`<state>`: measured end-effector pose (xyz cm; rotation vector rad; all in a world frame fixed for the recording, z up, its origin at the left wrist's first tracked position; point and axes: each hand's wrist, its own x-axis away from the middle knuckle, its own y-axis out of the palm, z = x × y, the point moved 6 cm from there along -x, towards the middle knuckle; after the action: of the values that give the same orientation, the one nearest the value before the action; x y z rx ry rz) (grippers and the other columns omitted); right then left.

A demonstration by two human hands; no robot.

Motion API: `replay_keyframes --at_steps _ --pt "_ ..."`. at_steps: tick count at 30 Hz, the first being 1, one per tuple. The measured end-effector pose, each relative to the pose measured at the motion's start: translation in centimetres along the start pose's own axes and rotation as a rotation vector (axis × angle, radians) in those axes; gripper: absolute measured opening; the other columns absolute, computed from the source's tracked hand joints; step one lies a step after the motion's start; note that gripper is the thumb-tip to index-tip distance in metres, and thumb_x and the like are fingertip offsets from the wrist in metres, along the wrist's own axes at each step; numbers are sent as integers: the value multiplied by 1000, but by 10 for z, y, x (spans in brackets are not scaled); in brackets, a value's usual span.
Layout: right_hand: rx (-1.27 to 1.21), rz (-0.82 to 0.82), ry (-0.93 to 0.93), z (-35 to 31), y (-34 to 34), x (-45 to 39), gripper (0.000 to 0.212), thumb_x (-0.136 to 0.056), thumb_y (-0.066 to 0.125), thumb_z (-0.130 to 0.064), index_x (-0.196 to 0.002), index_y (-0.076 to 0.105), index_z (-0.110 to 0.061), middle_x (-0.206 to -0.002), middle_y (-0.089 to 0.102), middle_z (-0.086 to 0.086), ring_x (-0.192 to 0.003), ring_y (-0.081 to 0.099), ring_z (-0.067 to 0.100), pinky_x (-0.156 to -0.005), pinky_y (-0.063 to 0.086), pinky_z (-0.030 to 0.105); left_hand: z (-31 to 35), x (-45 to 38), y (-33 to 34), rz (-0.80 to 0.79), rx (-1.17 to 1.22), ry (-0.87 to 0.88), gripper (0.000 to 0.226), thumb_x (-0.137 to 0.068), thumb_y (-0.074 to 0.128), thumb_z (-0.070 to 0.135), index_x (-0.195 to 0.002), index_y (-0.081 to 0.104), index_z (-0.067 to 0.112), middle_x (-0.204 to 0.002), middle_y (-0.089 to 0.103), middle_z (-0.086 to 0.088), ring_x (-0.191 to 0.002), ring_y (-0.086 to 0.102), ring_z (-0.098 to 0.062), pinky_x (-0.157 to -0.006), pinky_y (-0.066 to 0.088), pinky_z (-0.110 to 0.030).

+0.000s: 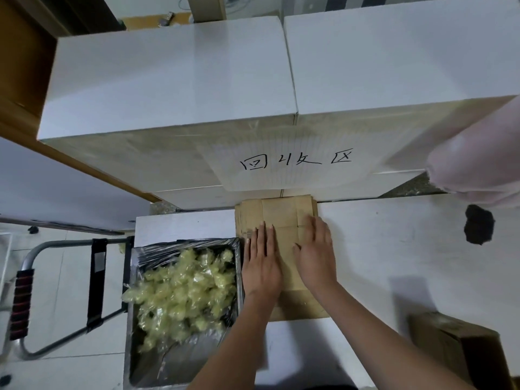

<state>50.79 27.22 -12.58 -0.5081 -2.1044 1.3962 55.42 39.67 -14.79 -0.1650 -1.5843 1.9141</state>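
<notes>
Both hands are down flat, side by side, in the middle of the scene. The left hand (263, 266) lies palm down, its fingers straight and close together, pointing to the far side. The right hand (315, 256) sits just to its right, also palm down, with the fingers stretched and angled a touch to the far left and the thumb out toward the left hand. A narrow gap shows between the two. The left forearm (225, 347) comes in bare from the near edge, slanting to the far right. The right forearm (380, 333) enters from the near right, slanting to the far left. Both wrists run straight.
</notes>
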Motion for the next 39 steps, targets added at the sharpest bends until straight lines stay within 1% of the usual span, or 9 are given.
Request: replay_keyframes --at_steps 2,4,9,14,18,23,27,32,39 --pt "129 -111 -173 -10 20 -2 74 -104 42 -31 -159 -2 -8 -166 -8 13 -153 -7 29 -126 4 40 -3 -7 3 42 -4 -25 61 -107 19 28 -158 -12 15 -165 -19 -2 -151 -20 -16 -125 -9 -36" --pt "176 -172 -211 -10 36 -3 70 -106 29 -33 -155 -14 -7 -164 -17 11 -152 -15 25 -124 -8 38 -5 -11 9 49 -13 -36 60 -107 16 31 -158 -9 13 -166 -15 -2 -152 -18 -15 -124 -10 -36" --pt "172 -59 -210 -3 47 -3 65 -105 22 -36 -157 0 -4 -166 1 13 -154 -2 24 -125 9 42 -8 -14 23 91 7 -27 62 -107 21 36 -160 3 10 -168 -4 -4 -155 -6 -16 -126 2 -38" --pt "158 -16 -211 4 60 -7 66 -105 17 -40 -158 2 -6 -167 4 11 -154 0 22 -123 10 41 -9 -17 34 83 -16 -69 62 -106 14 38 -160 -3 12 -168 -9 -3 -154 -9 -14 -125 3 -38" --pt "152 -78 -208 4 59 -7 66 -105 18 -39 -158 -1 -7 -167 -1 10 -154 -5 21 -125 10 41 -10 -19 35 21 -38 -79 62 -107 12 38 -159 -10 13 -166 -17 -1 -153 -17 -14 -126 -3 -37" --pt "119 -283 -197 1 40 -8 69 -105 18 -47 -157 -15 -15 -165 -20 2 -150 -23 15 -125 -2 36 -3 -20 22 -97 -80 -120 63 -105 8 38 -155 -21 14 -164 -26 -1 -151 -23 -15 -124 -11 -35" --pt "118 -423 -213 -6 0 -11 69 -104 29 -45 -160 0 -16 -167 -9 2 -153 -9 16 -126 3 36 11 -19 -6 -186 -106 -133 65 -106 16 36 -158 -14 10 -167 -16 -5 -154 -14 -19 -126 -5 -38" --pt "225 -374 -202 0 -51 -4 65 -103 37 -41 -158 15 -13 -165 11 13 -152 15 26 -124 9 45 33 7 -47 -180 -94 -123 62 -108 18 35 -160 -4 11 -168 0 -8 -155 -2 -24 -125 -2 -42" --pt "310 -317 -154 20 -86 53 63 -102 33 -47 -153 28 -10 -153 36 15 -137 40 32 -113 32 42 59 63 -83 -151 -179 -50 60 -108 24 41 -157 17 8 -164 21 -10 -153 14 -27 -125 7 -45"
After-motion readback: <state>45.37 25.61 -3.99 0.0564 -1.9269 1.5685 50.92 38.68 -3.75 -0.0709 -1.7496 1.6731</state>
